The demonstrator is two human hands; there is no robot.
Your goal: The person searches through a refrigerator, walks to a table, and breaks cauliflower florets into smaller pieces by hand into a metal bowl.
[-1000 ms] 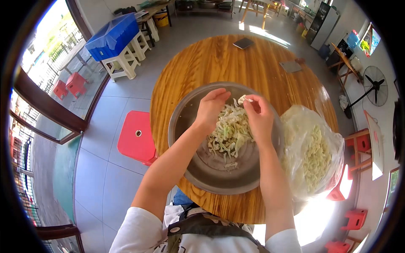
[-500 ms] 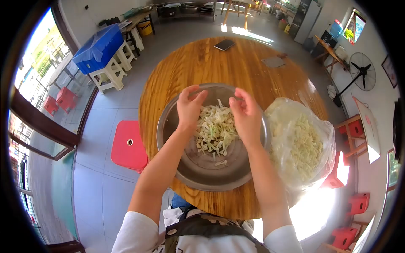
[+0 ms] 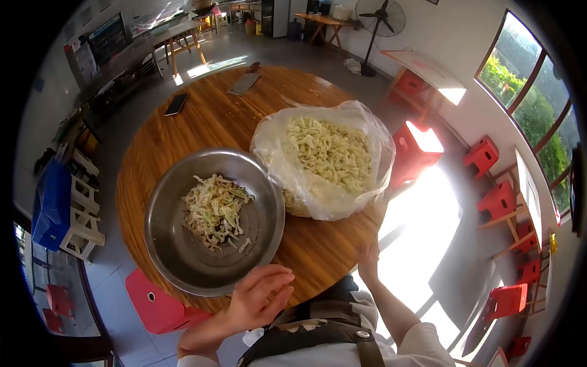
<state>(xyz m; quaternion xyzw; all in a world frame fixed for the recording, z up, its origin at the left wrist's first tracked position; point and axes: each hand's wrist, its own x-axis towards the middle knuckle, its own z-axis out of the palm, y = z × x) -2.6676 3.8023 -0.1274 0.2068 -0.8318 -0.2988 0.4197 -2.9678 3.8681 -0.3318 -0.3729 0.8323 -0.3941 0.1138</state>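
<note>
A steel bowl (image 3: 165,260) stands on the round wooden table (image 3: 137,153) with a loose heap of shredded pale green vegetable (image 3: 214,211) in it. Just outside the bowl's near rim is my left hand (image 3: 262,298), its fingers loosely bent and apart, holding nothing. At the table's right front edge is my right hand (image 3: 369,260); its fingers are small and partly hidden, so its grip is unclear. Behind and right of the bowl, an open clear plastic bag (image 3: 278,131) holds more shredded vegetable (image 3: 330,150).
On the table's far side lie a phone (image 3: 176,104) and a cleaver (image 3: 243,84). A red stool (image 3: 153,300) stands at the table's left front, another (image 3: 416,150) at its right. A standing fan (image 3: 380,17) and a blue covered box (image 3: 55,205) are farther off.
The view has swung to the right. Both hands have left the bowl: the left has come back past its near rim, and the right has dropped to the table's edge.
</note>
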